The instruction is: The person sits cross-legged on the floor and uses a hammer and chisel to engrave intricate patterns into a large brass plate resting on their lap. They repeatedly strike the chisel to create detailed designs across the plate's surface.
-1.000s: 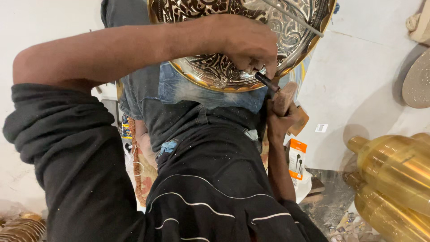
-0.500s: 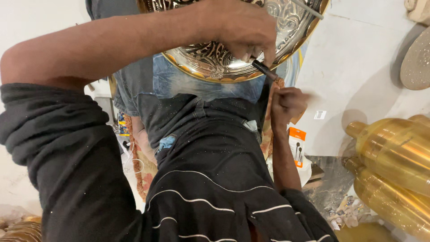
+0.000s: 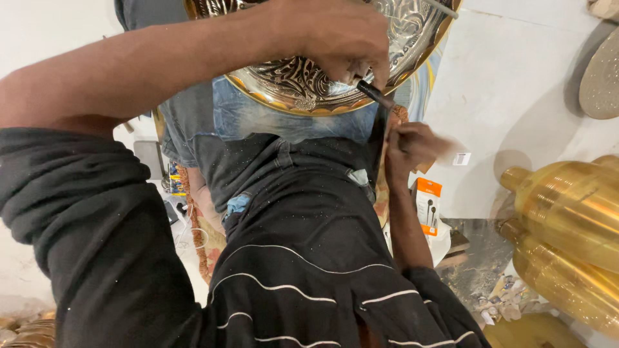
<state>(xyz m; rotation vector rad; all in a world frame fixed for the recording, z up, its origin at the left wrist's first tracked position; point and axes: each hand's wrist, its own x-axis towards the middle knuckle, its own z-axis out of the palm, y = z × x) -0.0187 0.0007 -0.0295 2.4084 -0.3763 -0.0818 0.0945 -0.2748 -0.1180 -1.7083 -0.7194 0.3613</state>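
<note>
Currently left hand (image 3: 345,38) grips a dark slim chisel-like tool (image 3: 376,95), tip against the round engraved brass tray (image 3: 303,80) resting on the lap. Right hand (image 3: 412,145) is blurred just below the tool; grip unclear.

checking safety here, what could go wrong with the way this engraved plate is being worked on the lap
The engraved brass plate sits on the person's lap rather than a bench, so it could shift under blows. The left hand pinches the dark chisel close to its struck end, and the right hand is motion-blurred, so a mis-hit might catch the fingers. Fine specks cover the dark shirt, and chips may fly upward too.
</note>
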